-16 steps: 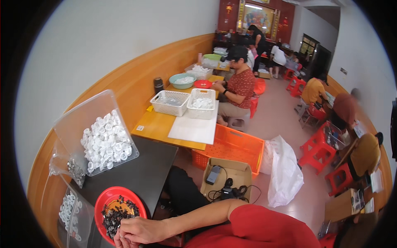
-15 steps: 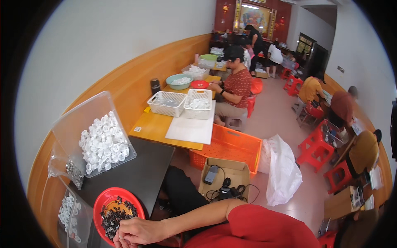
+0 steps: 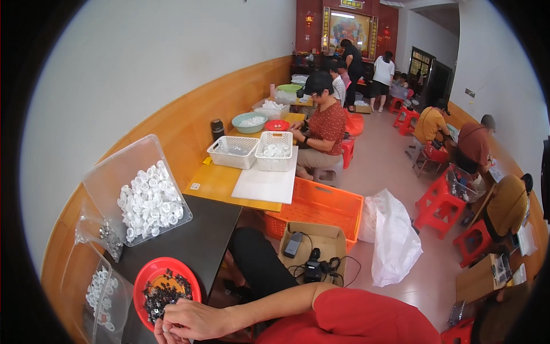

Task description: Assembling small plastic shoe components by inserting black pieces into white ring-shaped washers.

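My right hand [image 3: 192,321] is at the lower edge, just past the near rim of a red plastic bowl [image 3: 196,286] that holds many small black parts [image 3: 163,298]. Its fingers are bent and pressed together in a pinch; whatever is between them is hidden by the hand and the picture's edge. My left hand cannot be made out. Beyond the bowl, a tilted clear bin [image 3: 109,172] holds a heap of white round plastic parts [image 3: 152,200]. A clear bag of small metal parts [image 3: 109,241] leans beside it, and a second clear bin [image 3: 123,304] contains more white parts.
The dark table [image 3: 212,221] adjoins a yellow table [image 3: 215,182] with white baskets [image 3: 232,152]. Right of me are a cardboard box [image 3: 344,241] with cabled devices, an orange crate [image 3: 358,212] and a white sack [image 3: 395,252]. Several people sit on stools along both walls.
The whole view has shifted slightly. My right hand stays by the red bowl, its fingers still pinched, with only a slight change in their pose.
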A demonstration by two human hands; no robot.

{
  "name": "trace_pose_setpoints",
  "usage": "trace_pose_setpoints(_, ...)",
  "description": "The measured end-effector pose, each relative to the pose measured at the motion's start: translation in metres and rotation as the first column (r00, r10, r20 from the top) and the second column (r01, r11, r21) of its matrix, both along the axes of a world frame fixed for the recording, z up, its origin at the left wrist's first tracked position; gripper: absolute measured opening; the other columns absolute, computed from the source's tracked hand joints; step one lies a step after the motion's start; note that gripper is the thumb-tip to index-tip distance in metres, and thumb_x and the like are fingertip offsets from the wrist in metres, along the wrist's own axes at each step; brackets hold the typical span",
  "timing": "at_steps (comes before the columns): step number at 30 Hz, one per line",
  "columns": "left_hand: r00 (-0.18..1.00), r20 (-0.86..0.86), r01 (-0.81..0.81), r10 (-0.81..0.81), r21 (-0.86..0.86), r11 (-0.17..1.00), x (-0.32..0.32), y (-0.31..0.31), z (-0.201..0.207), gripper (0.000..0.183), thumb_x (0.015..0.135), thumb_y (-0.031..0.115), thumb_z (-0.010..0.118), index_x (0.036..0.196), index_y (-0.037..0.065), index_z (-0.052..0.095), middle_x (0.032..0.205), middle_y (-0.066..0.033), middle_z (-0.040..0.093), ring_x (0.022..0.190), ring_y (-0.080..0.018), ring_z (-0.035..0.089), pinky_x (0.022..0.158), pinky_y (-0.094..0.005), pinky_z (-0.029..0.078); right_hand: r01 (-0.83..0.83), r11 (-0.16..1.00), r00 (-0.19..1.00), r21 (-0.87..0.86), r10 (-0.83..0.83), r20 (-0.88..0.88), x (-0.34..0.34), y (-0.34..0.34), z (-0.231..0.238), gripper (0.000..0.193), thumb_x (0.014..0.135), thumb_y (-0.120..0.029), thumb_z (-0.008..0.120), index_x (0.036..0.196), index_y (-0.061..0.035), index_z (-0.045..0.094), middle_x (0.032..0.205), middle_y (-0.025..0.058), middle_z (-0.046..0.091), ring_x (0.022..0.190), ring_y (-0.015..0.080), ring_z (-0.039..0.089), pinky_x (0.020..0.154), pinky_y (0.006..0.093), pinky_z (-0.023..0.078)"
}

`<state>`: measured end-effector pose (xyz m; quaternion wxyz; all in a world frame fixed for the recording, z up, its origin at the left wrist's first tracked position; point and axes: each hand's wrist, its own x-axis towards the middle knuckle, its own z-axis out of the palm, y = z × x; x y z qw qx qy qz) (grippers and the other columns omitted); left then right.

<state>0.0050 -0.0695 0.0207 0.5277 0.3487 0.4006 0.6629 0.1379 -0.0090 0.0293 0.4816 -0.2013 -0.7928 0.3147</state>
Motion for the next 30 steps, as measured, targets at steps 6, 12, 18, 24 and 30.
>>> trace_pose_setpoints(6,0.979,0.166,0.113,-0.117,0.035,0.993,-0.007,0.019,-0.022,0.038,0.098,0.020,0.050,0.131,0.002,0.045,0.125,-0.0135,0.054,0.113,-0.0230,0.055,0.095,-0.0345,0.047,0.133,0.990,0.986,-0.047,-0.137,-0.092,0.006,0.013,-0.011,0.009,0.086,-0.012,0.062,0.088,-0.0027,0.062,0.081,0.0076,0.058,0.076,0.0235,0.060,0.068,0.0323,0.047)
trace_pose_setpoints(12,0.872,0.476,0.154,-0.110,-0.053,0.987,0.001,0.034,-0.032,0.038,0.093,0.018,0.059,0.125,-0.001,0.049,0.121,-0.0188,0.057,0.106,-0.0234,0.060,0.089,-0.0317,0.050,0.320,0.899,0.929,-0.299,-0.360,-0.090,0.051,0.040,-0.037,0.007,0.084,-0.004,0.066,0.090,-0.0013,0.067,0.079,0.0080,0.063,0.068,0.0151,0.060,0.061,0.0267,0.047)
trace_pose_setpoints(18,0.842,0.530,0.175,-0.102,-0.089,0.981,0.008,0.047,-0.019,0.039,0.095,0.015,0.056,0.130,-0.001,0.048,0.127,-0.0219,0.054,0.101,-0.0226,0.063,0.087,-0.0288,0.055,0.403,0.799,0.870,-0.447,-0.486,-0.083,0.088,0.056,-0.070,0.006,0.086,0.001,0.064,0.091,0.0030,0.066,0.079,0.0021,0.058,0.066,0.0057,0.051,0.061,0.0200,0.041)
trace_pose_setpoints(24,0.855,0.513,0.159,-0.073,-0.125,0.979,0.005,0.054,-0.019,0.039,0.094,0.014,0.057,0.129,-0.001,0.049,0.120,-0.0174,0.059,0.099,-0.0217,0.063,0.087,-0.0292,0.054,0.436,0.814,0.866,-0.384,-0.496,-0.068,0.101,0.069,-0.091,0.005,0.084,0.002,0.065,0.089,0.0029,0.065,0.080,0.0046,0.060,0.065,0.0078,0.051,0.060,0.0213,0.041)
trace_pose_setpoints(30,0.894,0.415,0.287,-0.173,-0.233,0.929,-0.010,0.063,0.011,0.043,0.085,0.019,0.069,0.122,0.003,0.055,0.109,-0.0121,0.063,0.088,-0.0170,0.061,0.076,-0.0268,0.051,0.421,0.879,0.894,-0.225,-0.444,-0.060,0.113,0.073,-0.098,0.004,0.080,0.004,0.064,0.084,0.0020,0.064,0.079,0.0085,0.060,0.064,0.0124,0.053,0.058,0.0235,0.042)
